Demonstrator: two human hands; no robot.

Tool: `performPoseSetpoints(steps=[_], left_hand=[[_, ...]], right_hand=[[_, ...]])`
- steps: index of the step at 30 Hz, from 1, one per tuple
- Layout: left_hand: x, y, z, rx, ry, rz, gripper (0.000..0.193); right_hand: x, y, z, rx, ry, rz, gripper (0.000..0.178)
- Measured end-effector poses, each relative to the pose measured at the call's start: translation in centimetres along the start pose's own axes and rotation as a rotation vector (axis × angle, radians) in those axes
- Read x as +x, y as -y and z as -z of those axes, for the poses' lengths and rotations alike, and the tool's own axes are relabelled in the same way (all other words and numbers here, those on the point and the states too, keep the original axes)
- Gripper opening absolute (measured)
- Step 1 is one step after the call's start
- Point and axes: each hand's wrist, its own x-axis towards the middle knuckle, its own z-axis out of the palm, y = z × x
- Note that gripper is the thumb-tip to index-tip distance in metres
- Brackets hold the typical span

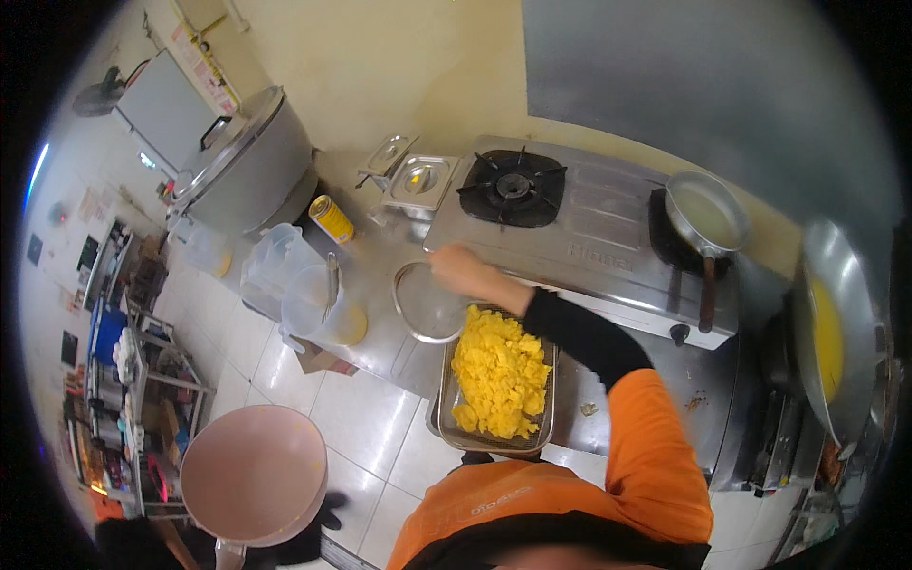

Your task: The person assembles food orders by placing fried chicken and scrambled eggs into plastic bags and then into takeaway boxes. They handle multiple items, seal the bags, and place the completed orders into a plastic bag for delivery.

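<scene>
My right hand (465, 272), in a black sleeve, reaches over the steel counter with closed fingers. It holds the upper right rim of a round mesh strainer (427, 309); the exact grip is partly hidden. Just below, a rectangular metal mesh basket (445, 397) holds a heap of yellow scrambled egg (502, 372). The strainer's lower right edge comes close to the basket's far left corner. My left hand does not show.
A gas stove (608, 228) carries a saucepan (708, 211). A wok (860, 328) with yellow contents stands far right. Left are plastic jugs (318, 299), a yellow can (331, 219), steel containers (418, 182) and a large lidded pot (249, 166). A pink pot (252, 475) is lower left.
</scene>
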Motion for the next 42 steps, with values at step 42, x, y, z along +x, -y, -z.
performPoseSetpoints(steps=[42], left_hand=[[-47.6,13.7,-44.1,-0.782,-0.166,1.442,0.040]], right_hand=[[-44.1,8.0,-13.6,-0.361,-0.695,-1.488,0.031]])
